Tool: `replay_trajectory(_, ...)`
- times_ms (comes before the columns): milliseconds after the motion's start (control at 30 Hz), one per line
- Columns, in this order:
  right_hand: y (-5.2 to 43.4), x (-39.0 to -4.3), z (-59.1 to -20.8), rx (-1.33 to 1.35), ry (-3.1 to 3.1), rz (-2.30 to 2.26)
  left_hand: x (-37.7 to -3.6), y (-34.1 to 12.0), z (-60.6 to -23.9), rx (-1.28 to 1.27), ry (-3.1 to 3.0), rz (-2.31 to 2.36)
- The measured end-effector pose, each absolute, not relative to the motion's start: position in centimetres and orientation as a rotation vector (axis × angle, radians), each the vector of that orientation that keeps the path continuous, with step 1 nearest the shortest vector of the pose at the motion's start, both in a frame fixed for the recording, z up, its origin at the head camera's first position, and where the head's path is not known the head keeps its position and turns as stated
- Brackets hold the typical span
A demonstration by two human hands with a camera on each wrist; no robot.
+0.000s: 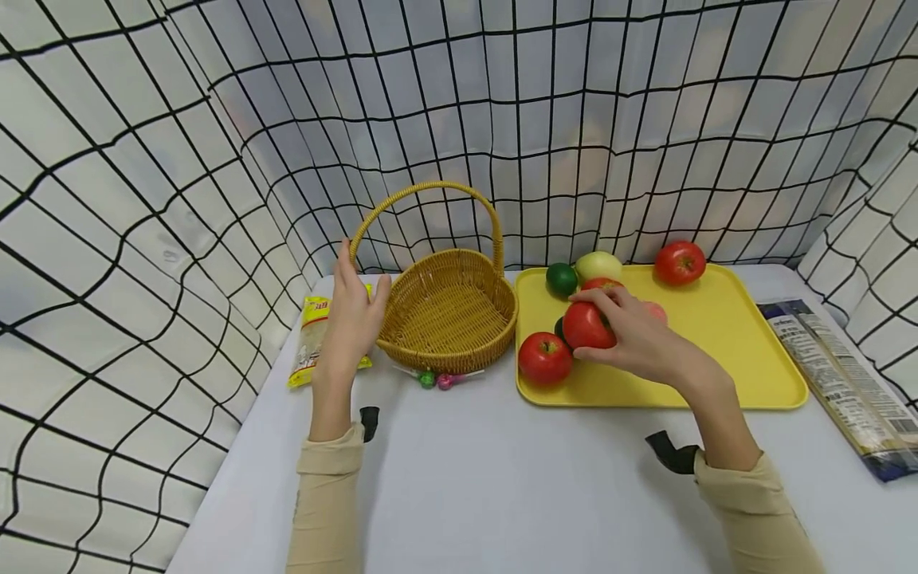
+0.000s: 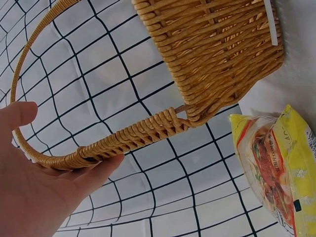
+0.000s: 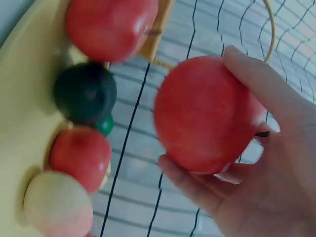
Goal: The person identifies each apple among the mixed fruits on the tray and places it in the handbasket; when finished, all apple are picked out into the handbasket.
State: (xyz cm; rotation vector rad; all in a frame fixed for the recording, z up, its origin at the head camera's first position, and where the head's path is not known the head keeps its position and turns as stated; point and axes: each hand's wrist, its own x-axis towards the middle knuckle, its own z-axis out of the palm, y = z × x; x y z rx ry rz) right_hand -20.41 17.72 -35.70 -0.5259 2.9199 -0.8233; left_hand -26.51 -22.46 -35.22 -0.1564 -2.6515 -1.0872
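Lying near the table's (image 1: pixel 459 478) left edge: yellow crinkly snack packet (image 1: pixel 310 339). Just right of it, left hand (image 1: pixel 351 319), fingers straight and relaxed, resting against round woven wicker basket (image 1: pixel 448 311) by its handle base. Farther right, over flat yellow plastic tray (image 1: pixel 717 351), right hand (image 1: pixel 634 335), fingers curled round smooth red tomato (image 1: pixel 584 325), at tray's left edge. Basket directly left of held tomato, close by; right hand nearer.
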Motion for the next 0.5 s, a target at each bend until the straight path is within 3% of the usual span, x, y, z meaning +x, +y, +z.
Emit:
replay_trajectory(200,13.1,-22.7,-35.3,-0.719,2.965,-0.784,-26.5,-22.0,-35.2,-0.178,-2.659,-1.09)
replay_trajectory(500,2.1,-30.5,-33.5,-0.88,2.953,-0.177,-26.2,-22.0,-35.2,-0.162,-2.669,-1.138)
